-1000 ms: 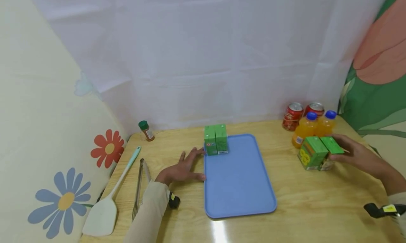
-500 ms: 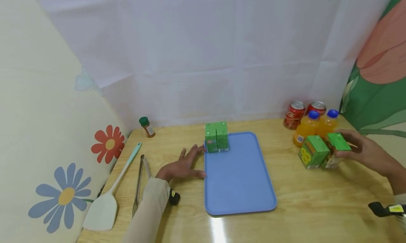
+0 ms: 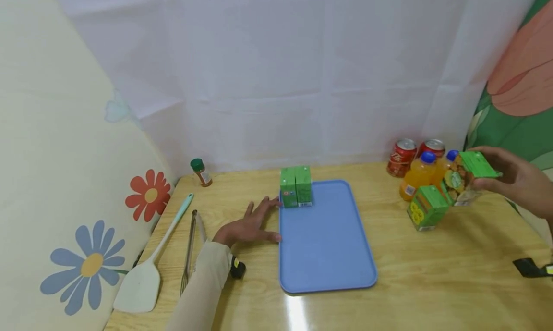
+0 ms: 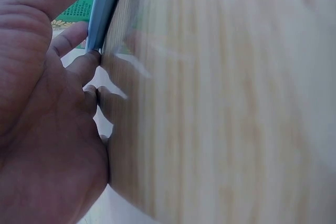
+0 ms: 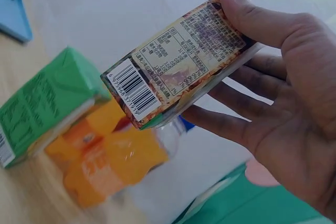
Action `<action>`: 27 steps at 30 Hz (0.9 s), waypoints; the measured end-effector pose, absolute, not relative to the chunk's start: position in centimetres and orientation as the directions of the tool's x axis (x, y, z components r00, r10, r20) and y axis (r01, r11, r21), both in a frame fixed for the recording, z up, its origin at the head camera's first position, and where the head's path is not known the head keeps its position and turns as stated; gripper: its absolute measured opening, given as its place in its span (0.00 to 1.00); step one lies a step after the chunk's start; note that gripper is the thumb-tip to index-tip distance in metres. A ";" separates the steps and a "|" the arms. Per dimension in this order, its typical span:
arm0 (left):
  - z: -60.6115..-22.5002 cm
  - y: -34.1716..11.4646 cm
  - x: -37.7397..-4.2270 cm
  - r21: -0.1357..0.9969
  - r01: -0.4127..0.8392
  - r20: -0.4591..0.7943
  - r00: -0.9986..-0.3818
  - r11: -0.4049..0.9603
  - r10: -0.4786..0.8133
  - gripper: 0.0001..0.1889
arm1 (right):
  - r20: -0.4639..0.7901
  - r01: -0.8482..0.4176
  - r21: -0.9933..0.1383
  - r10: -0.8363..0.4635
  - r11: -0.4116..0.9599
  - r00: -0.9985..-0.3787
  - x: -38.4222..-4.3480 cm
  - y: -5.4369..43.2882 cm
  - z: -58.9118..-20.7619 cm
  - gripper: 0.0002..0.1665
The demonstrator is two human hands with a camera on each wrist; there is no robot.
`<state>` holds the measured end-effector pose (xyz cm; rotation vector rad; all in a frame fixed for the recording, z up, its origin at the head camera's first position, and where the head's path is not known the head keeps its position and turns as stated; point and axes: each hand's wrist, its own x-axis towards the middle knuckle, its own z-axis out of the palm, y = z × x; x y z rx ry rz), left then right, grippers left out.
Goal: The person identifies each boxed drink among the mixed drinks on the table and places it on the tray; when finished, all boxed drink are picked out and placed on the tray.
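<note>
The right hand (image 3: 522,182) pinches a green-topped carton (image 3: 457,178) printed with brown food, tilted above the worktop (image 3: 432,288) near orange bottles (image 3: 416,177); the left hand (image 3: 246,230), spread wide, touches the blue tray (image 3: 326,247). The worktop is pale wood; a creased white sheet (image 3: 259,71) hangs behind, flower-patterned walls (image 3: 56,143) alongside.

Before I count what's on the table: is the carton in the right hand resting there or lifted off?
Lifted off: the right hand grips the carton, tilted, higher than the standing carton nearby.

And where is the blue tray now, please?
In the head view, the blue tray lies right of the left hand, with two green cartons at its back-left corner.
</note>
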<state>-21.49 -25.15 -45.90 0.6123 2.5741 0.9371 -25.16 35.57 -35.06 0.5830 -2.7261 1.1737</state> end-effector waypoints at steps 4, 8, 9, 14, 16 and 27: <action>-45.7 -25.2 -21.5 0.666 0.275 -0.159 -0.856 0.693 0.492 0.49 | 0.266 -0.422 -0.648 -0.331 0.634 -0.905 -25.7 34.2 -33.4 0.45; -45.7 -25.2 -21.3 0.674 0.259 -0.165 -0.860 0.692 0.483 0.49 | 0.253 -0.423 -0.661 -0.347 0.620 -0.903 -26.2 32.3 -32.4 0.47; -45.8 -25.2 -21.3 0.676 0.256 -0.167 -0.860 0.691 0.482 0.49 | 0.248 -0.423 -0.665 -0.352 0.616 -0.903 -26.3 31.8 -32.2 0.47; -45.8 -25.1 -21.3 0.676 0.260 -0.161 -0.861 0.689 0.482 0.49 | 0.271 -0.472 -0.657 -0.399 0.589 -0.876 -27.0 29.3 -31.6 0.40; -45.8 -25.1 -21.3 0.675 0.263 -0.158 -0.861 0.690 0.483 0.49 | 0.283 -0.491 -0.665 -0.418 0.564 -0.863 -27.4 28.4 -31.6 0.38; -45.6 -25.0 -21.2 0.681 0.254 -0.165 -0.861 0.687 0.481 0.50 | 0.275 -0.495 -0.743 -0.469 0.450 -0.840 -28.9 23.8 -32.9 0.35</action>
